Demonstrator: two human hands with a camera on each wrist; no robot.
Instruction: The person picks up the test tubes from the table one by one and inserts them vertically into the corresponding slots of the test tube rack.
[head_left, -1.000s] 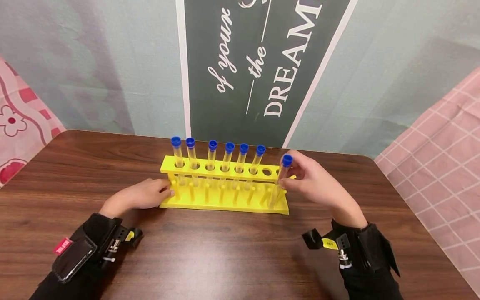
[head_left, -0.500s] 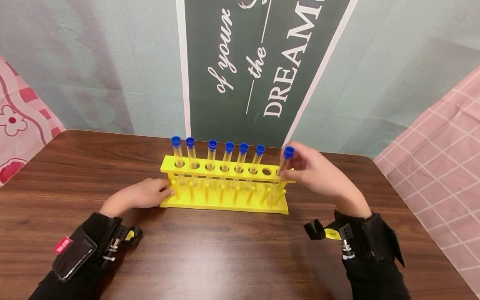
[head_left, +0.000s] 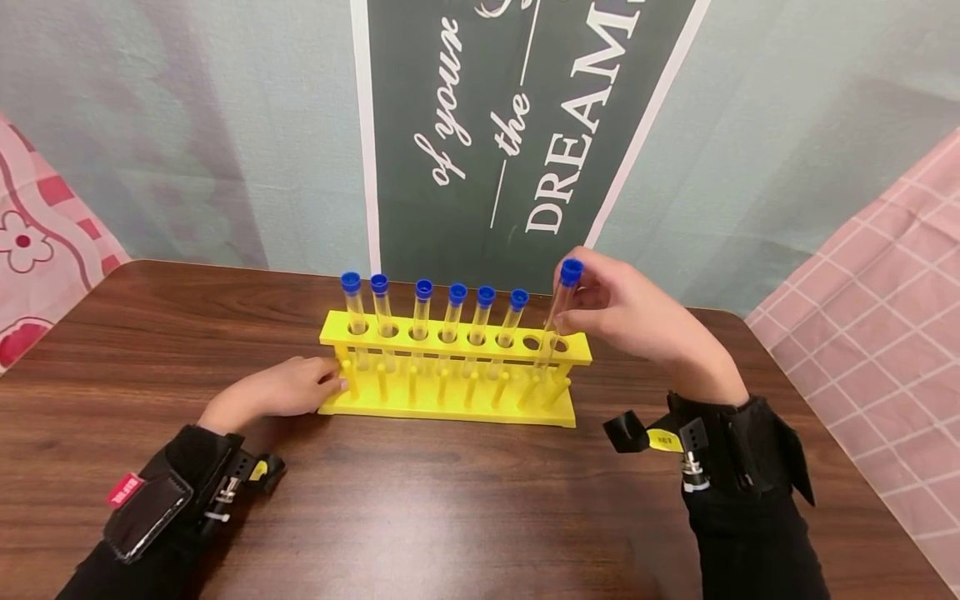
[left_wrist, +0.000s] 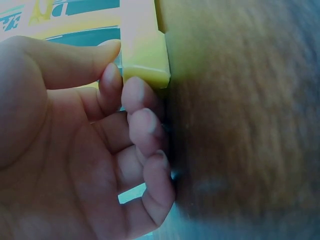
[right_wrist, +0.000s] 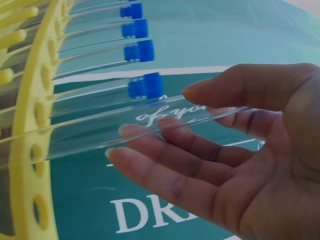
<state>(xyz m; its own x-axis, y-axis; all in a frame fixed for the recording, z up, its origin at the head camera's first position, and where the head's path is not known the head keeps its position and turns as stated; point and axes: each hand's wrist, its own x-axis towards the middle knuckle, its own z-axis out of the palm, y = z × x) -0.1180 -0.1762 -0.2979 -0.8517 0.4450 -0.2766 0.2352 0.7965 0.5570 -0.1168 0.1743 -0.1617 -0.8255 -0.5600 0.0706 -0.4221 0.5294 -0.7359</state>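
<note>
A yellow test tube rack [head_left: 450,410] stands on the table with several blue-capped test tubes [head_left: 453,317] upright in its holes. My left hand [head_left: 296,387] grips the left end of the rack's base; in the left wrist view its thumb [left_wrist: 80,62] and fingertips meet the yellow end. My right hand [head_left: 622,308] pinches another clear test tube [head_left: 558,304] near its blue cap, thumb on one side and fingers on the other. This tube is raised and leaning slightly; its lower part crosses the rack's top bar [right_wrist: 32,115] in the right wrist view, beside the two rightmost holes.
Short yellow pegs [head_left: 442,387] line the front of the rack's base. The brown wooden table [head_left: 420,508] extends around it. Behind stands a pale cloth backdrop [head_left: 300,150] with a dark lettered panel [head_left: 480,233]. Pink patterned cloths hang at both sides.
My right hand has risen and moved toward the back, lifting the tube from low in front of the rack's right end to higher over the top bar. My left hand keeps its place.
</note>
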